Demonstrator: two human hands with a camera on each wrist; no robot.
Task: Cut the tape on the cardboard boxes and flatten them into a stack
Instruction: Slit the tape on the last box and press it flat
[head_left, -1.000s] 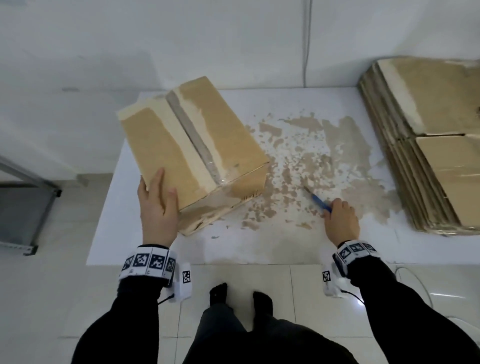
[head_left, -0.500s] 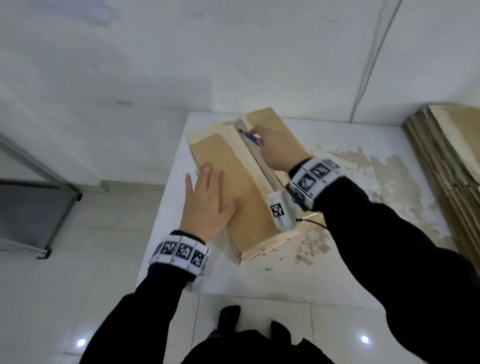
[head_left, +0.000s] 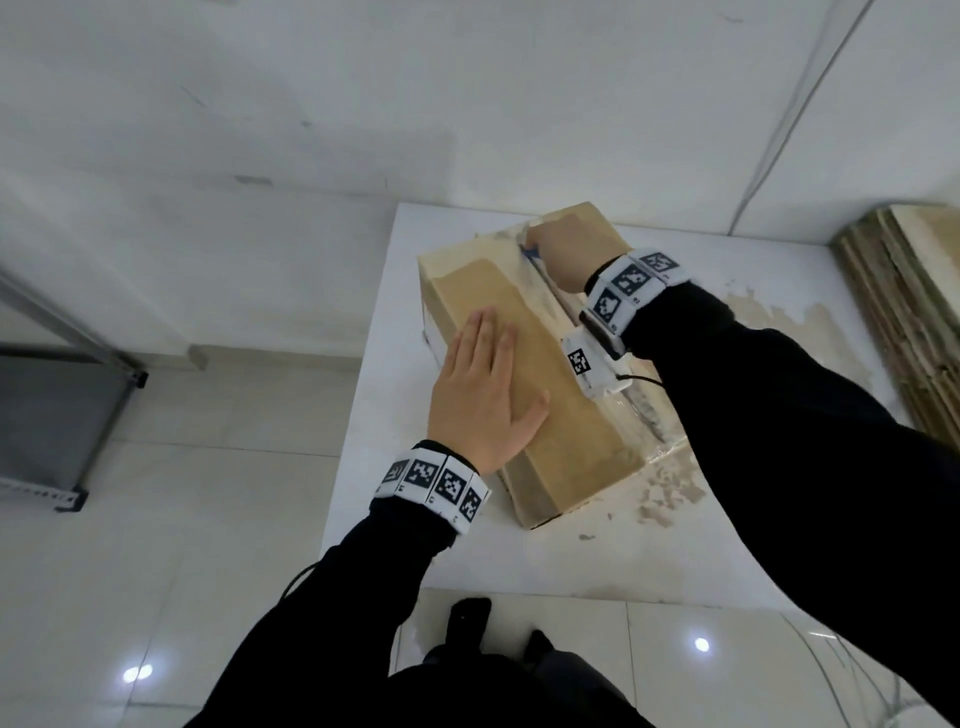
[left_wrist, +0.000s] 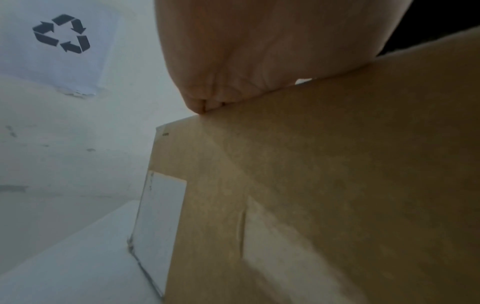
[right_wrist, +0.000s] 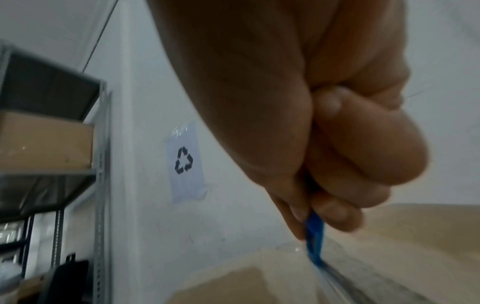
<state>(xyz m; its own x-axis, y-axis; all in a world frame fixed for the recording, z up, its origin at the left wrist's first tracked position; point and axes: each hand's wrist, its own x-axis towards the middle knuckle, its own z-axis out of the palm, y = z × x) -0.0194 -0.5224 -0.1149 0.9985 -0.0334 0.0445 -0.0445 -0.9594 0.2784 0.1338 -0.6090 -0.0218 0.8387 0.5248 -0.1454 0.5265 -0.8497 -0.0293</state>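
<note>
In the head view, a cardboard box (head_left: 540, 374) is lying on the white table (head_left: 467, 561), near the table's far left corner, with its long axis running from the near edge diagonally up toward the far wall and one short end pointing at the person. A strip of clear tape (head_left: 550, 291) is running along the box's top seam, parallel to that long axis. The left hand (head_left: 483, 395) is resting flat on the left half of the box top, fingers straight and together, pointing toward the far end, holding nothing. The right hand (head_left: 566, 254) is sitting at the far end of the seam, fingers curled around a blue cutter (head_left: 531, 253) whose tip is meeting the tape. A stack of flattened cardboard (head_left: 914, 312) is lying at the table's right edge, well apart from the box. Both wrists are wearing bands printed with black-and-white square markers. In the left wrist view, the left hand (left_wrist: 246, 51) is pressing its palm and straight fingers down on the box's top edge (left_wrist: 324, 185); a white label (left_wrist: 161, 218) is showing on the box's end face, with no writing that can be read, and a white sheet (left_wrist: 59, 41) on the wall is bearing a black recycling symbol. In the right wrist view, the right hand (right_wrist: 298, 123) is gripping the blue cutter (right_wrist: 314, 242) tightly in a closed fist, the tool pointing down into the taped seam (right_wrist: 345, 288), though motion blur is hiding the blade. The same recycling sheet (right_wrist: 185, 162) is hanging on the wall, and a metal shelf (right_wrist: 101, 164) at the left is carrying another brown box (right_wrist: 44, 139).
</note>
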